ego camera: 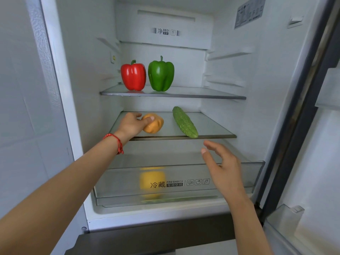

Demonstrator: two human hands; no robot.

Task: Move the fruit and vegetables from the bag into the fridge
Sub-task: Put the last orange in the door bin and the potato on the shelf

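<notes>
A: Status? Landmark: middle shelf.

B: Left hand grasps an orange pepper on it; bitter gourd lies to the right. Red pepper and green pepper stand one shelf above; a yellow item shows in the drawer below.

A: Right hand?

B: Released, holding nothing, below the shelf edge. Bag unseen; remainder cannot be judged.

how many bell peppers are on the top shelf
2: a red pepper on the left and a green pepper right beside it, both upright on the top shelf. No others show there.
</notes>
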